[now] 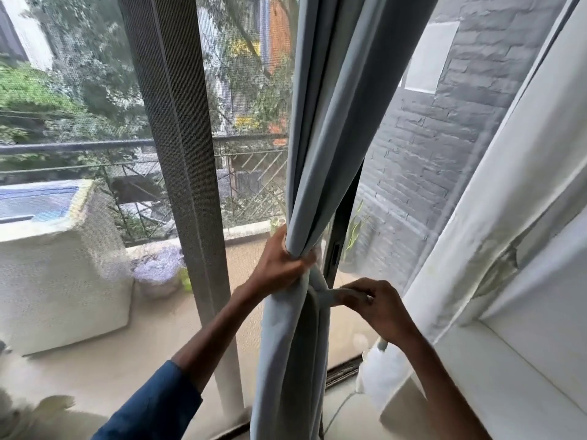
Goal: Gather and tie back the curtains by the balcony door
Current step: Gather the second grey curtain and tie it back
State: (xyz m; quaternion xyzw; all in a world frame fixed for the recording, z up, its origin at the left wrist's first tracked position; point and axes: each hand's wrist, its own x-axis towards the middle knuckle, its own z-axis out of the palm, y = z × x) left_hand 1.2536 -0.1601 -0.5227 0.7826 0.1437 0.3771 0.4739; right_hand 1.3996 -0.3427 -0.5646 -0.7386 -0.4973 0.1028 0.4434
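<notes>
A pale blue-grey curtain (320,128) hangs gathered into a thick bunch in front of the balcony door's glass. My left hand (279,260) grips the bunch at its narrow waist, fingers curled round the folds. Just below, a band of the same fabric, the tie-back (327,296), wraps across the bunch. My right hand (378,304) pinches the end of that band and holds it out to the right. Below the hands the curtain falls straight to the floor.
A grey door frame post (187,173) stands left of the curtain. A white sheer curtain (495,201) and a white ledge (495,385) fill the right. Outside are a white washing machine (63,258), a railing (95,146) and a grey brick wall (444,138).
</notes>
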